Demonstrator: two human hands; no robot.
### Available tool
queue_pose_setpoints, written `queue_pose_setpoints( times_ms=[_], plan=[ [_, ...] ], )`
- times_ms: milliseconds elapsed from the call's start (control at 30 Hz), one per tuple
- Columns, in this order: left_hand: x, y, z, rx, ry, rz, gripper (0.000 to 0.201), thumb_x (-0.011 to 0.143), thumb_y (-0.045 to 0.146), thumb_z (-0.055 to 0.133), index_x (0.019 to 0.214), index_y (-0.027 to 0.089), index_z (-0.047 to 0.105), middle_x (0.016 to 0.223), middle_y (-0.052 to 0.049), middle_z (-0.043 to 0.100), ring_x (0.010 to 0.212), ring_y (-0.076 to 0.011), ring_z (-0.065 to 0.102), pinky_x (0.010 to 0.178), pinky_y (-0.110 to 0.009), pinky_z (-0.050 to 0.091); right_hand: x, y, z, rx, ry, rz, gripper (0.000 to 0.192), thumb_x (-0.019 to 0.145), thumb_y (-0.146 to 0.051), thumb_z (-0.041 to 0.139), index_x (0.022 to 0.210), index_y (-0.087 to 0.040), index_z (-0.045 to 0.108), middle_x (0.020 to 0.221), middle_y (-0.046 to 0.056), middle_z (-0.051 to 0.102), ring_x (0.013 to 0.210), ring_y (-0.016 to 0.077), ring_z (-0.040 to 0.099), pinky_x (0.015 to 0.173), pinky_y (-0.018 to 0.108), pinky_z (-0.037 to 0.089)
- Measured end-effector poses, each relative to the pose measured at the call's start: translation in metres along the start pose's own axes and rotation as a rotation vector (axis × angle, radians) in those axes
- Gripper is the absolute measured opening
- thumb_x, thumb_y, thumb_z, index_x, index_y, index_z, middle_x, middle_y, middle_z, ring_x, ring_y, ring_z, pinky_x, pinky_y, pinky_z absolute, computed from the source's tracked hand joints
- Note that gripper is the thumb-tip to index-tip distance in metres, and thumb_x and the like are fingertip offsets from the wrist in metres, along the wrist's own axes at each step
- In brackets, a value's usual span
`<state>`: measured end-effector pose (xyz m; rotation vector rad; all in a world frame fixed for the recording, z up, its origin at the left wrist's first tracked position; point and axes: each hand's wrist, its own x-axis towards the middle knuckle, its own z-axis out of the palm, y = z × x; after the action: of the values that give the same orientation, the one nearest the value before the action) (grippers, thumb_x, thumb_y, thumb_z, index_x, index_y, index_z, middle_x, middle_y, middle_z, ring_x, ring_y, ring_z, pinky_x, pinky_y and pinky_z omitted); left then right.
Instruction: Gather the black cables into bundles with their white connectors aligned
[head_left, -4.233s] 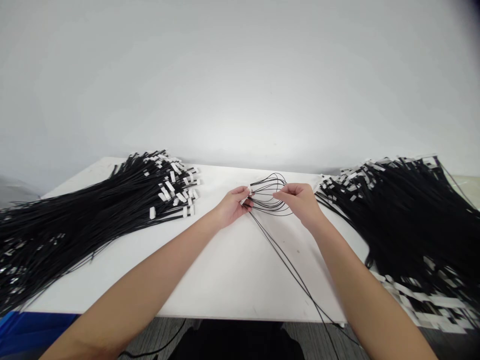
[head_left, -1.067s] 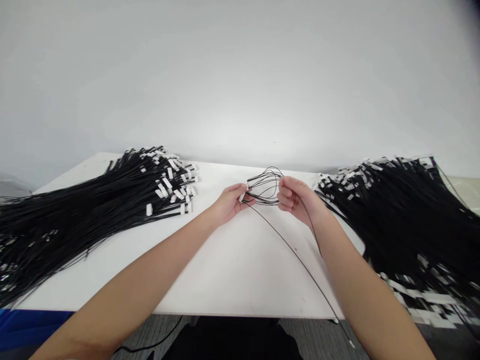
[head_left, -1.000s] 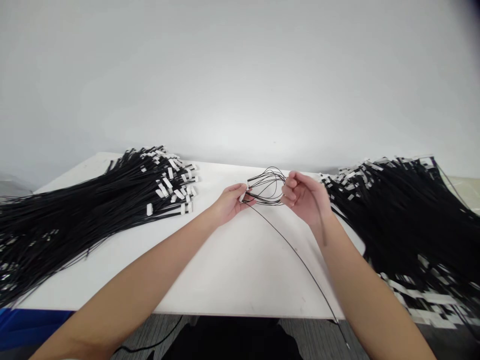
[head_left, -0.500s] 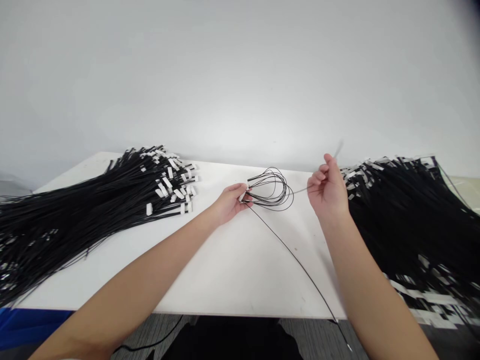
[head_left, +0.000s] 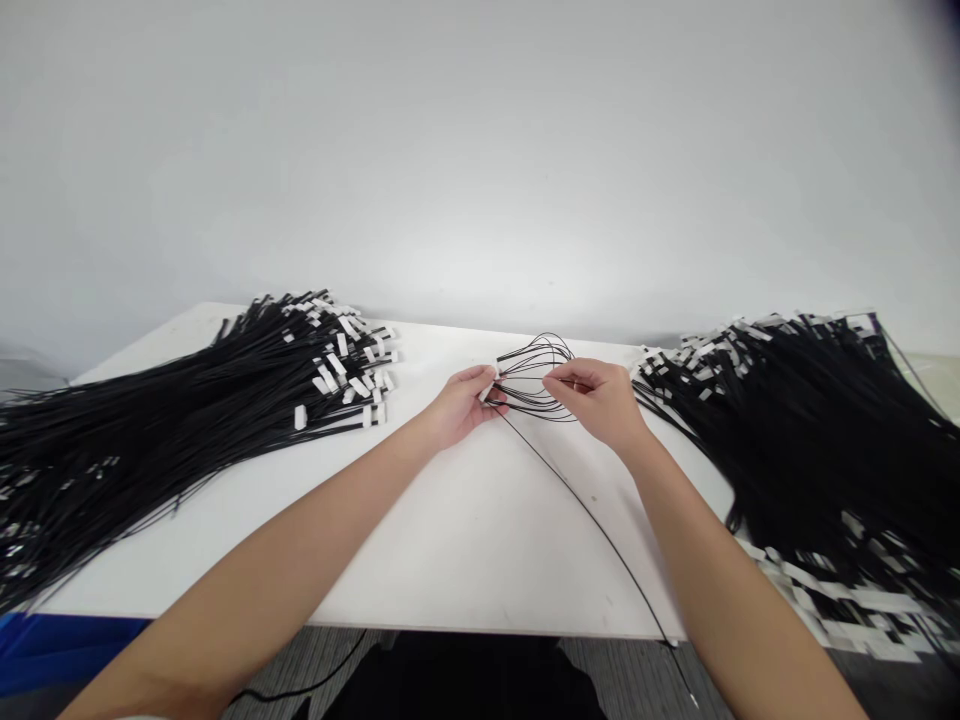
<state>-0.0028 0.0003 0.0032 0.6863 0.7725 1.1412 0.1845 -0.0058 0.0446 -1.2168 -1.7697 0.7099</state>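
Observation:
My left hand [head_left: 463, 404] pinches the white-tagged ends of a small coil of thin black cable [head_left: 534, 372] just above the white table [head_left: 450, 520]. My right hand [head_left: 600, 400] is closed on the right side of the same coil, fingertips pinching its loops. A single black strand [head_left: 600, 530] trails from the coil toward me and off the table's near edge.
A large heap of black cables with white tags [head_left: 187, 410] covers the table's left side. A second, bigger heap [head_left: 810, 440] fills the right side and spills over the edge. A plain white wall stands behind. Grey floor and a blue object [head_left: 45, 650] show below.
My right hand swung out to the right and up, pulling a strand through, then came back to the coil and pinches it again. My left hand stayed put.

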Motion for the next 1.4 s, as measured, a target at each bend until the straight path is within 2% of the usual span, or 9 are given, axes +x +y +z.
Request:
queue_pose_setpoints(
  times_ms=[267, 467, 600, 800, 967, 1233, 1400],
  plan=[
    [0.0, -0.001, -0.001, 0.001, -0.01, 0.005, 0.014, 0.073, 0.025, 0.062, 0.077, 0.012, 0.058, 0.081, -0.004, 0.053, 0.061, -0.0096, 0.052, 0.06, -0.031, 0.051, 0.0, 0.002, 0.001, -0.023, -0.002, -0.011, 0.011, 0.069, -0.028, 0.058, 0.069, -0.019, 0.065, 0.066, 0.001, 0.06, 0.051, 0.0091, 0.043, 0.047, 0.023, 0.033],
    [0.001, -0.001, -0.002, 0.017, -0.011, -0.012, 0.013, 0.072, 0.024, 0.063, 0.075, 0.012, 0.058, 0.076, -0.004, 0.054, 0.06, -0.0102, 0.054, 0.06, -0.031, 0.051, 0.001, 0.005, 0.001, -0.077, -0.014, -0.104, 0.011, 0.072, -0.027, 0.057, 0.07, -0.02, 0.065, 0.071, 0.002, 0.062, 0.055, 0.0109, 0.047, 0.05, 0.024, 0.035],
    [0.001, -0.002, -0.002, 0.027, -0.028, -0.005, 0.014, 0.071, 0.025, 0.064, 0.074, 0.012, 0.058, 0.08, -0.005, 0.054, 0.06, -0.0101, 0.054, 0.06, -0.032, 0.051, 0.0, 0.005, 0.002, -0.192, -0.016, -0.212, 0.013, 0.075, -0.027, 0.054, 0.072, -0.021, 0.065, 0.073, 0.002, 0.062, 0.057, 0.0115, 0.048, 0.053, 0.025, 0.037],
    [0.001, -0.004, -0.002, 0.087, -0.054, -0.001, 0.019, 0.07, 0.029, 0.065, 0.076, 0.012, 0.06, 0.082, -0.006, 0.056, 0.062, -0.0106, 0.054, 0.061, -0.032, 0.05, -0.005, 0.009, 0.01, -0.435, -0.01, -0.271, 0.021, 0.081, -0.035, 0.049, 0.078, -0.024, 0.067, 0.08, 0.003, 0.064, 0.064, 0.0131, 0.052, 0.057, 0.025, 0.035],
    [0.0, -0.005, -0.001, 0.123, -0.085, -0.003, 0.022, 0.069, 0.032, 0.066, 0.077, 0.011, 0.061, 0.076, -0.005, 0.055, 0.064, -0.0116, 0.055, 0.063, -0.032, 0.05, -0.007, 0.009, 0.02, -0.407, -0.019, -0.249, 0.022, 0.082, -0.035, 0.049, 0.074, -0.024, 0.066, 0.074, 0.003, 0.062, 0.061, 0.0131, 0.05, 0.056, 0.025, 0.036],
    [-0.002, -0.005, -0.002, 0.138, -0.121, -0.002, 0.024, 0.069, 0.033, 0.065, 0.079, 0.011, 0.062, 0.082, -0.007, 0.057, 0.066, -0.0122, 0.056, 0.066, -0.033, 0.049, -0.008, 0.009, 0.023, -0.378, -0.03, -0.238, 0.019, 0.08, -0.032, 0.051, 0.069, -0.022, 0.064, 0.069, 0.002, 0.059, 0.058, 0.0122, 0.048, 0.056, 0.025, 0.036],
    [-0.002, -0.004, -0.001, 0.113, -0.092, -0.014, 0.021, 0.07, 0.03, 0.065, 0.077, 0.011, 0.061, 0.081, -0.007, 0.057, 0.065, -0.0114, 0.056, 0.067, -0.034, 0.051, -0.008, 0.015, 0.023, -0.462, -0.026, -0.292, 0.021, 0.084, -0.033, 0.047, 0.077, -0.023, 0.064, 0.077, 0.003, 0.061, 0.062, 0.0131, 0.05, 0.059, 0.025, 0.037]
  ],
)
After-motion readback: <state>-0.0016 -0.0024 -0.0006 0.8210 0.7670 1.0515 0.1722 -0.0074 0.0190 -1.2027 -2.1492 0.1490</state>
